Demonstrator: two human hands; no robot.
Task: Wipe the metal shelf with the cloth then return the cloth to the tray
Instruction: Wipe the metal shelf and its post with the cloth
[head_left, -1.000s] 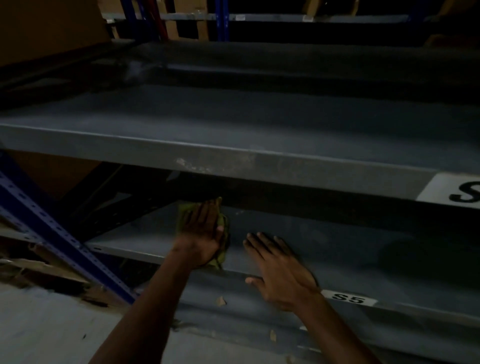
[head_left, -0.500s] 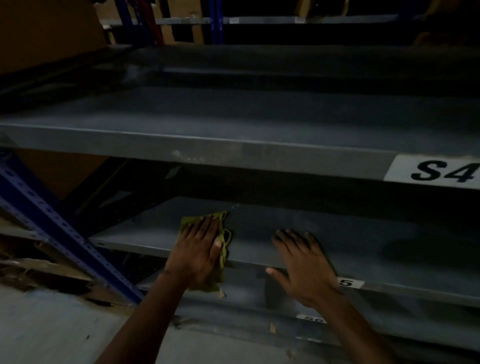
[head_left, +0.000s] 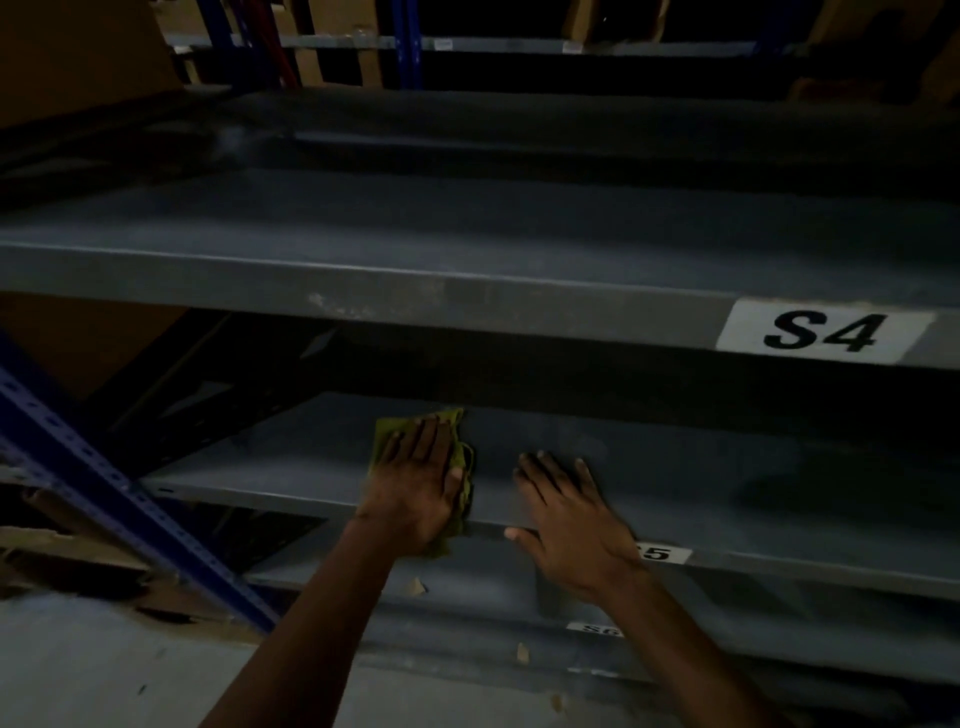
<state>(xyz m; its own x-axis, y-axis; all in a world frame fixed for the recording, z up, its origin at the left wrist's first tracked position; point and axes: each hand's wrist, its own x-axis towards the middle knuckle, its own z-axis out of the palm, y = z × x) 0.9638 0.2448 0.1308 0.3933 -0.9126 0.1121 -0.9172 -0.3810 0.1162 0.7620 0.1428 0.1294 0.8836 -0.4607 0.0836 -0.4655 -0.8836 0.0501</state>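
Observation:
A yellow-green cloth (head_left: 387, 428) lies on the grey metal shelf (head_left: 701, 483) marked S5, near its front edge. My left hand (head_left: 415, 483) presses flat on the cloth and covers most of it; the cloth's edges show beyond my fingers and beside my thumb. My right hand (head_left: 571, 519) rests flat on the same shelf just to the right, fingers spread, holding nothing; its wrist hides part of the S5 label (head_left: 667, 554). No tray is in view.
Directly above is the shelf with the S4 label (head_left: 823, 332), leaving a low gap over my hands. A blue perforated upright (head_left: 119, 499) slants at the left. A lower shelf labelled S6 (head_left: 595, 630) and grey floor (head_left: 104, 670) with small scraps lie below.
My left hand has slid the cloth back and forth near the front edge of the shelf. My right hand shifted slightly right along the shelf and the view tilted up.

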